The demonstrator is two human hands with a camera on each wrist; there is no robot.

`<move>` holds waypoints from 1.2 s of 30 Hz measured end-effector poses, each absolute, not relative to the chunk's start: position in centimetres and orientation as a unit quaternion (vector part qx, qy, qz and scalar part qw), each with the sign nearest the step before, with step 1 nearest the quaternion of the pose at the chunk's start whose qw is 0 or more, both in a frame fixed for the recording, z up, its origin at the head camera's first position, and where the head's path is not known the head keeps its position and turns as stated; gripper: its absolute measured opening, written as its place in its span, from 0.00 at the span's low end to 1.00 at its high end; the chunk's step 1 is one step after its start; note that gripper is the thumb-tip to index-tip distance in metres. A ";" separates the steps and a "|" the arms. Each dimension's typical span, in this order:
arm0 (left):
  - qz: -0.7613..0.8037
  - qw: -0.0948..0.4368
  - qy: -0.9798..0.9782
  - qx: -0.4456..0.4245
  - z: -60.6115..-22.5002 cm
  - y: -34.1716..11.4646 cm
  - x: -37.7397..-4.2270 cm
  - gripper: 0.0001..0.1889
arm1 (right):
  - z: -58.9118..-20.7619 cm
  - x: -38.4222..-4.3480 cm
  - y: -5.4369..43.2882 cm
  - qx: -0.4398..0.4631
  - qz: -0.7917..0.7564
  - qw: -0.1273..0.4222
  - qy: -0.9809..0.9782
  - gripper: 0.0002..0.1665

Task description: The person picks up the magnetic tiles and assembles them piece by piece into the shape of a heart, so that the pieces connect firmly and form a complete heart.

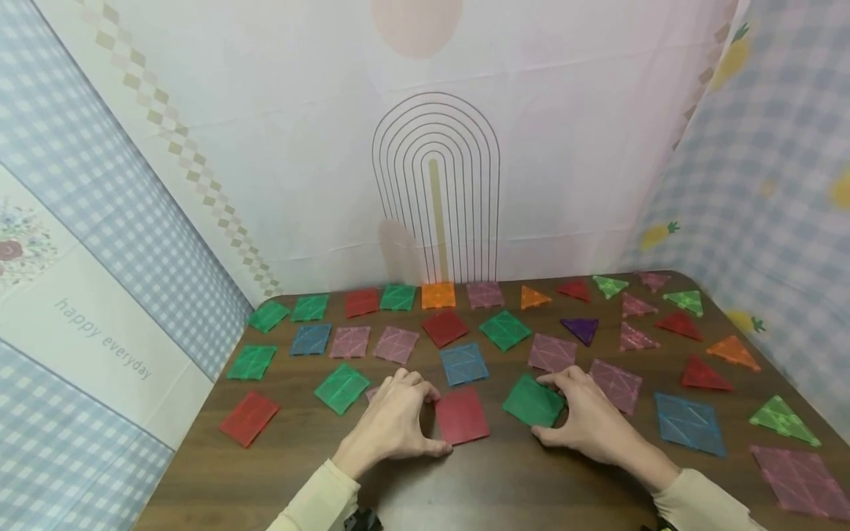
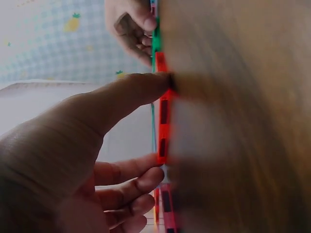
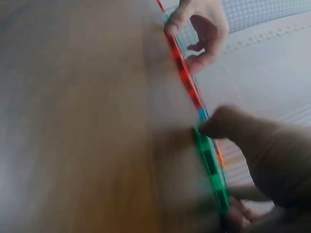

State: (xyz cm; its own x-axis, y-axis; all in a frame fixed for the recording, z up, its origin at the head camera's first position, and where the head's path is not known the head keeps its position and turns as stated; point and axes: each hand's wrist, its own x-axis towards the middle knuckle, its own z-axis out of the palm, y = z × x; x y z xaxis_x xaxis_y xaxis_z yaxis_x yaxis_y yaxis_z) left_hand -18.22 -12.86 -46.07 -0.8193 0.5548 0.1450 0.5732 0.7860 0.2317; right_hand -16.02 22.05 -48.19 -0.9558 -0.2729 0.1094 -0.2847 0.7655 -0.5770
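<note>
Red square magnetic tile [image 1: 462, 416] lies on the table in the middle front of the head view. My left hand [image 1: 397, 417] holds it at its left side, thumb at the near corner and forefinger at the far one. In the left wrist view the red tile [image 2: 164, 121] shows edge-on by the thumb and fingertips. To its right is a green square tile [image 1: 533, 400], turned at an angle. My right hand [image 1: 584, 417] grips that one from the right, between thumb and forefinger. The right wrist view shows the green tile [image 3: 210, 165] edge-on, close along the tabletop.
A blue square tile [image 1: 463, 364] lies just beyond the red one. A pink tile [image 1: 373, 394] is partly hidden behind my left hand. Several more square tiles spread across the brown table [image 1: 465, 494], with triangle tiles [image 1: 707, 374] on the right. A patterned cloth [image 1: 319, 184] hangs behind.
</note>
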 end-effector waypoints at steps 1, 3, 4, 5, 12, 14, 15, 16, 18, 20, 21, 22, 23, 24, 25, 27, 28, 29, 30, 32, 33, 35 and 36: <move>-0.131 0.035 -0.944 -0.302 -46.0 -12.8 -18.1 0.37 | -48.1 -15.8 22.4 0.161 0.308 0.000 -0.938 0.48; -0.124 0.037 -0.942 -0.310 -45.9 -12.5 -17.9 0.37 | -48.0 -15.5 23.1 0.193 0.310 -0.020 -0.931 0.47; -0.121 0.038 -0.940 -0.315 -45.9 -12.4 -17.7 0.37 | -48.0 -15.3 23.5 0.209 0.313 -0.029 -0.926 0.45; -0.118 0.038 -0.940 -0.319 -45.8 -12.2 -17.6 0.37 | -48.0 -15.2 23.8 0.226 0.318 -0.039 -0.920 0.44; -0.115 0.033 -0.930 -0.348 -45.8 -10.9 -16.7 0.37 | -48.4 -14.6 24.7 0.315 0.341 -0.079 -0.882 0.40; -0.116 0.033 -0.927 -0.354 -45.9 -10.5 -16.6 0.36 | -48.3 -14.5 24.5 0.324 0.339 -0.082 -0.879 0.41; -0.116 0.034 -0.927 -0.356 -45.9 -10.4 -16.5 0.36 | -48.3 -14.4 24.5 0.327 0.338 -0.081 -0.879 0.41; -0.115 0.035 -0.926 -0.357 -45.9 -10.2 -16.4 0.36 | -48.3 -14.3 24.5 0.330 0.337 -0.080 -0.879 0.41; -0.114 0.036 -0.925 -0.359 -45.9 -10.1 -16.3 0.36 | -48.2 -14.0 24.5 0.334 0.334 -0.078 -0.878 0.41; -0.112 0.035 -0.925 -0.362 -45.9 -9.9 -16.1 0.36 | -48.2 -13.8 24.5 0.339 0.333 -0.076 -0.876 0.41; -0.111 0.035 -0.925 -0.363 -45.8 -9.9 -16.1 0.36 | -48.3 -13.6 24.6 0.341 0.333 -0.075 -0.876 0.41; -0.111 0.034 -0.924 -0.364 -45.8 -9.8 -16.0 0.36 | -48.3 -13.5 24.6 0.344 0.332 -0.075 -0.875 0.41; -0.110 0.033 -0.924 -0.366 -45.8 -9.8 -16.0 0.36 | -48.3 -13.4 24.6 0.347 0.332 -0.075 -0.874 0.41; -0.109 0.033 -0.923 -0.368 -45.7 -9.8 -15.9 0.36 | -48.3 -13.3 24.7 0.348 0.332 -0.074 -0.874 0.41; -0.107 0.033 -0.922 -0.370 -45.7 -9.7 -15.9 0.36 | -48.3 -13.2 24.7 0.348 0.332 -0.074 -0.874 0.41; -0.106 0.031 -0.921 -0.373 -45.6 -9.7 -15.8 0.36 | -48.3 -13.1 24.8 0.345 0.331 -0.073 -0.875 0.41; -0.105 0.031 -0.921 -0.374 -45.6 -9.7 -15.8 0.36 | -48.3 -13.0 24.8 0.343 0.331 -0.072 -0.876 0.41; -0.104 0.031 -0.920 -0.376 -45.5 -9.7 -15.8 0.36 | -48.4 -13.0 24.9 0.340 0.331 -0.070 -0.877 0.41; -0.103 0.030 -0.920 -0.377 -45.5 -9.7 -15.8 0.36 | -48.4 -13.0 24.9 0.337 0.332 -0.069 -0.878 0.41; -0.103 0.027 -0.919 -0.379 -45.5 -9.7 -15.9 0.36 | -48.5 -13.1 24.8 0.334 0.333 -0.065 -0.879 0.40; -0.105 0.025 -0.918 -0.381 -45.5 -9.8 -16.0 0.37 | -48.5 -13.1 24.8 0.332 0.332 -0.064 -0.881 0.40; -0.121 0.020 -0.919 -0.374 -45.3 -9.9 -16.4 0.39 | -48.5 -13.1 24.9 0.330 0.331 -0.061 -0.882 0.40; -0.134 0.020 -0.920 -0.367 -45.1 -10.0 -16.8 0.41 | -48.5 -13.1 24.9 0.328 0.331 -0.062 -0.883 0.40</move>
